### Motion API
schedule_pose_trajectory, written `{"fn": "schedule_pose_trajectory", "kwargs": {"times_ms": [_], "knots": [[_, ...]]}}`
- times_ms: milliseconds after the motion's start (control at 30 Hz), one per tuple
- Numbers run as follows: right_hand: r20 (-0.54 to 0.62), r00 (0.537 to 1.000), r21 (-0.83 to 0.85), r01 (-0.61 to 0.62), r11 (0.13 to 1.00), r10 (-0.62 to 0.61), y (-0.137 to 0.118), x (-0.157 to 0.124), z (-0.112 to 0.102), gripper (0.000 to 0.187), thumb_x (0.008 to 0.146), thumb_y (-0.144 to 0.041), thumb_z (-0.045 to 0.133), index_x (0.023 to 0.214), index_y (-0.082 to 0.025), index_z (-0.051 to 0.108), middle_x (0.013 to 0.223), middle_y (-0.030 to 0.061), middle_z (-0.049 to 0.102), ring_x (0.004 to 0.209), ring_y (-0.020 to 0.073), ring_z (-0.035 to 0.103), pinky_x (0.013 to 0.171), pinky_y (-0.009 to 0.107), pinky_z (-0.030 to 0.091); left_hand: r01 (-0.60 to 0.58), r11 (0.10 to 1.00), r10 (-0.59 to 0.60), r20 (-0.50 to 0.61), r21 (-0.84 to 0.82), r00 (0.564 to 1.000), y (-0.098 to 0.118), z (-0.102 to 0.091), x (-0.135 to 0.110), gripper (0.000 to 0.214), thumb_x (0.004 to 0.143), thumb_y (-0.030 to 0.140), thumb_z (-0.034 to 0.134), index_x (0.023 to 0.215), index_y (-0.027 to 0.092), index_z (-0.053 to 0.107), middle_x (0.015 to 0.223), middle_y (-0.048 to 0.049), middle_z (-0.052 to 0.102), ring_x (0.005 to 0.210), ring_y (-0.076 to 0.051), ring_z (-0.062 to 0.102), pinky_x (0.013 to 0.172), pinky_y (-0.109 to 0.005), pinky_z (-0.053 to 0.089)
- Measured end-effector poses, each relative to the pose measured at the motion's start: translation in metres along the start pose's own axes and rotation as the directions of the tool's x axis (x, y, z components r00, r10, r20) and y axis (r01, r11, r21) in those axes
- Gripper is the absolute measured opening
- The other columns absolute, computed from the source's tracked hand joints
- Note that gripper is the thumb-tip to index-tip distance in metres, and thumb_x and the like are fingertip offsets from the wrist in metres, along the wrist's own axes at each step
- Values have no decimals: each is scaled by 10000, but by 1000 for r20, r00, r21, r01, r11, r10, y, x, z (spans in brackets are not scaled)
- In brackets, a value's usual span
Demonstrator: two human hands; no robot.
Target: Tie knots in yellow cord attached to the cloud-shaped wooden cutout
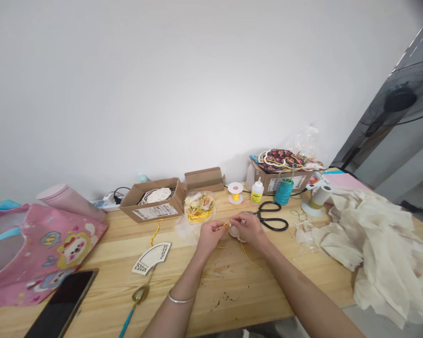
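Note:
Both hands meet over the middle of the wooden table (232, 286). My left hand (208, 235) pinches a thin yellow cord (248, 256), which runs across to my right hand (248, 228). The right hand's fingers are closed on the same cord, with a small pale round piece under them, mostly hidden. The cord's loose end trails toward me on the wood. A silver bangle (181, 298) sits on my left wrist. Just behind the hands lies a clear bag of yellow cord (198, 209).
Black scissors (272, 216), a glue bottle (257, 192), a yellow thread spool (235, 192) and a teal spool (284, 191) stand behind. Cardboard boxes (151, 199) line the wall. A fan-shaped wooden piece (152, 257), a phone (61, 305), a pink bag (38, 249) lie left; cream cloth (380, 244) right.

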State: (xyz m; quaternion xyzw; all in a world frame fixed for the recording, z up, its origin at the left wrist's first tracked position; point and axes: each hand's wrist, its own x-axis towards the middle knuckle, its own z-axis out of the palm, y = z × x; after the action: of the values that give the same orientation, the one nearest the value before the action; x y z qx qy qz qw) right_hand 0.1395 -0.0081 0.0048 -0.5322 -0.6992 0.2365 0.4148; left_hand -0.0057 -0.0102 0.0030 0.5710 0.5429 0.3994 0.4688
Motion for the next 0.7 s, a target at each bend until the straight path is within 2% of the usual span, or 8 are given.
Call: {"fn": "schedule_pose_trajectory", "kwargs": {"times_ms": [200, 300, 400, 600, 700], "knots": [[-26, 986, 316, -151, 937, 167, -5, 2, -3, 146, 647, -280, 537, 629, -159, 616, 607, 23, 619, 580, 136, 544, 559, 242, 420, 23, 1000, -23, -12, 18, 1000, 2, 1, 0, 257, 562, 343, 599, 682, 122, 654, 630, -40, 652, 519, -122, 535, 489, -208, 389], [10, 970, 495, -217, 841, 244, -8, 2, -4, 149, 612, -296, 574, 608, -150, 603, 587, 19, 610, 554, 129, 532, 542, 240, 419, 24, 1000, -24, -12, 3, 1000, 2, 0, -1, 264, 560, 349, 602, 684, 121, 653, 619, -36, 649, 495, -113, 522, 464, -201, 375], [75, 945, 645, -290, 707, 320, -9, 2, -6, 172, 597, -316, 594, 594, -144, 590, 565, 11, 599, 487, 103, 503, 488, 223, 400, 22, 999, -22, -9, -32, 1000, 3, 0, -2, 269, 561, 352, 605, 686, 118, 651, 602, -29, 645, 481, -109, 514, 458, -201, 373], [170, 908, 781, -361, 509, 383, -6, 0, -7, 198, 619, -340, 593, 614, -142, 580, 519, -10, 561, 448, 78, 477, 461, 203, 381, 17, 987, -16, 12, -162, 1000, 6, 1, -4, 226, 538, 316, 635, 656, 125, 652, 639, -25, 655, 563, -126, 550, 556, -220, 417], [164, 932, 785, -321, 530, 322, -10, 1, -10, 197, 643, -337, 575, 696, -148, 590, 660, 16, 606, 551, 88, 515, 531, 205, 406, 36, 982, -35, 4, -187, 999, 6, -1, -4, 221, 530, 313, 640, 646, 126, 654, 624, -27, 654, 561, -132, 556, 555, -226, 421]]}}
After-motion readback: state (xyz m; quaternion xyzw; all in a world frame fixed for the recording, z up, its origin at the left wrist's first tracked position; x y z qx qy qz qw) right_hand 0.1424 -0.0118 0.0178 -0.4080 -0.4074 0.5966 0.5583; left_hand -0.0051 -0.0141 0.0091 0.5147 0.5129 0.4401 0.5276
